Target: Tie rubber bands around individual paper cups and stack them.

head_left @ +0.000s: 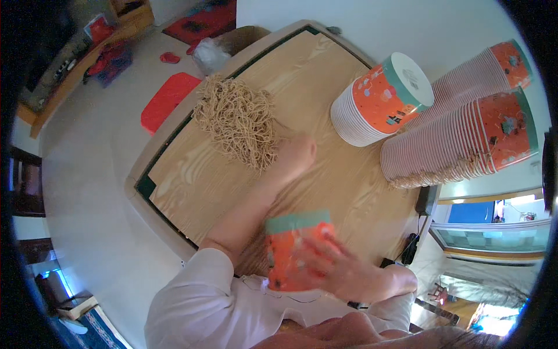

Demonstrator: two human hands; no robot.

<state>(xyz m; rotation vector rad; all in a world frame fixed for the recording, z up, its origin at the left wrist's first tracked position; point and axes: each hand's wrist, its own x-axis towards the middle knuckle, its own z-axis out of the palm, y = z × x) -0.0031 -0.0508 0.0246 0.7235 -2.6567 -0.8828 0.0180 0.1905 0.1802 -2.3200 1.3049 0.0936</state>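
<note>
My right hand [334, 264] is blurred, its fingers wrapped over the side of an orange paper tub [285, 256]. The tub is held close to my body, with its green band at the far end. My left hand [299, 154] is extended over the table, just right of a tangled heap of tan string [238, 119]. Its fingers look curled in; whatever they may hold is hidden.
A stack of orange and white paper tubs [381, 99] stands upside down at the back right. Longer stacks of tubs [453, 139] lean along the right side, with tan fibres on the nearer one. The wood-grain table [192, 180] has a raised pale edge. A red stool [171, 99] is beyond its left side.
</note>
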